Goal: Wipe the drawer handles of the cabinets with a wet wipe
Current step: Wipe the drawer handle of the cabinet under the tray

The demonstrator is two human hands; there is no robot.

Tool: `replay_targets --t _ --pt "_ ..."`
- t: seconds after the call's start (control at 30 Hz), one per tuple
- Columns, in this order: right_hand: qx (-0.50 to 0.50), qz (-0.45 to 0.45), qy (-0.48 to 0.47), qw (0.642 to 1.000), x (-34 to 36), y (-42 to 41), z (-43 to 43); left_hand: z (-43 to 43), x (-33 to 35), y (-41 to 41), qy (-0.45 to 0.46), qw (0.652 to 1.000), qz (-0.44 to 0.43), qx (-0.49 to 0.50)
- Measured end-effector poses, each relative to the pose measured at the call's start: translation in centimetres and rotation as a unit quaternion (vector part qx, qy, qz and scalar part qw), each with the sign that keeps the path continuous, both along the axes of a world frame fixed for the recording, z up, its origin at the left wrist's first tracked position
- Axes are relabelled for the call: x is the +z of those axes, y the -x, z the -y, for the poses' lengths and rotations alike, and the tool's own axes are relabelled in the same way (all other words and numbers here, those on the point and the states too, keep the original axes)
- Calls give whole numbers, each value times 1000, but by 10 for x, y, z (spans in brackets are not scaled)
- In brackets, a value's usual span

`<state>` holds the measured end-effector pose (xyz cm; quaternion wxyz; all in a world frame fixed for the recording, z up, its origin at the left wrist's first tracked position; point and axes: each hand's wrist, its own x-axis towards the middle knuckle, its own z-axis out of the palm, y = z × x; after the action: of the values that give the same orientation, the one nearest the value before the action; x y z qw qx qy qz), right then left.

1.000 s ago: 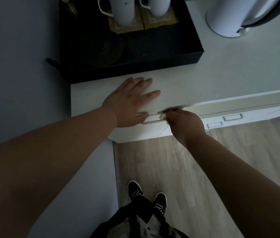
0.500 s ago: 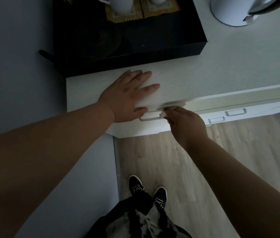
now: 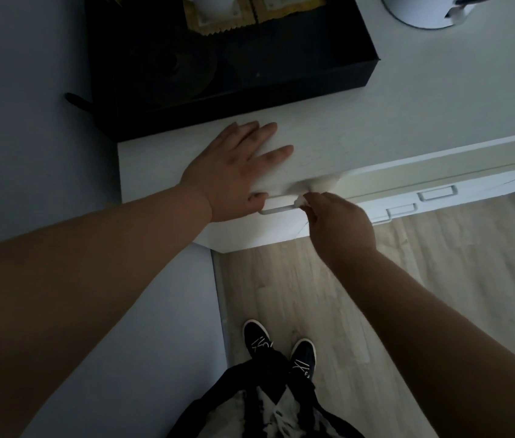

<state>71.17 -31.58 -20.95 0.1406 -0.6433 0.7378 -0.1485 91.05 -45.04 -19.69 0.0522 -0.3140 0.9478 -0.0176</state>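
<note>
Directly below the viewer stands a white cabinet point(image 3: 250, 230), its tabletop point(image 3: 392, 115) carrying a black tray point(image 3: 250, 101). The left hand point(image 3: 234, 167) lies flat and relaxed on the tabletop's front edge. The right hand point(image 3: 340, 227) pinches a small wet wipe point(image 3: 300, 200) against the right end of a slim drawer handle point(image 3: 276, 209). The handle looks rigid and fixed. The wipe is probably limp, light and slick, and best kept bunched in the fingertips and wrapped round the bar.

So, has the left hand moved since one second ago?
No. The left hand still lies flat on the cabinet top, thumb beside the drawer handle's left end.
</note>
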Motion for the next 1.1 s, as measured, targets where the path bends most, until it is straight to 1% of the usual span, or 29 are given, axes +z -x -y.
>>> replay_targets --t 0.1,0.17,0.23,0.27,0.43,0.53,0.63,0.67,0.73,0.8,0.83,0.93,0.97,1.03,1.1 --pt "-54 73 -32 995 -1 -7 3 1 -1 0 0 1000 3 4" --pt "-36 56 -47 997 0 2 8 1 -2 0 -3 1000 1 5" --pt "-4 1 -32 999 3 6 9 1 -3 0 -2 1000 -2 3" --pt "-1 -7 -23 1000 3 4 8 1 -2 0 -2 1000 1 3" --pt "-26 40 -1 999 -1 -13 -2 1 -1 0 -6 1000 0 7" --pt "-17 27 24 999 -6 2 4 1 -2 -1 -8 1000 -2 5" --pt "-46 16 19 999 -9 -5 5 2 -2 -1 -7 1000 -1 4" --pt "-58 27 6 998 -10 -12 4 2 -2 -1 -8 1000 -1 5" --pt "-90 86 -20 992 -12 -19 4 2 -2 -1 -11 1000 -3 6" --pt "-116 162 -23 980 -12 -11 6 2 -2 -1 -14 1000 -7 5" --pt "-113 175 -21 978 -12 -5 7 2 -2 -2 -14 1000 -10 4" --pt "-80 100 -16 992 -12 -7 3 2 -2 -2 -10 1000 -9 5" --pt "-82 93 -8 992 -13 -12 0 2 -2 -2 -10 1000 -8 5" --pt "-92 117 8 989 -15 -20 -3 2 -1 -1 -11 1000 -9 7" --pt "-81 133 9 988 -15 -16 0 2 -1 -1 -14 1000 -15 6"
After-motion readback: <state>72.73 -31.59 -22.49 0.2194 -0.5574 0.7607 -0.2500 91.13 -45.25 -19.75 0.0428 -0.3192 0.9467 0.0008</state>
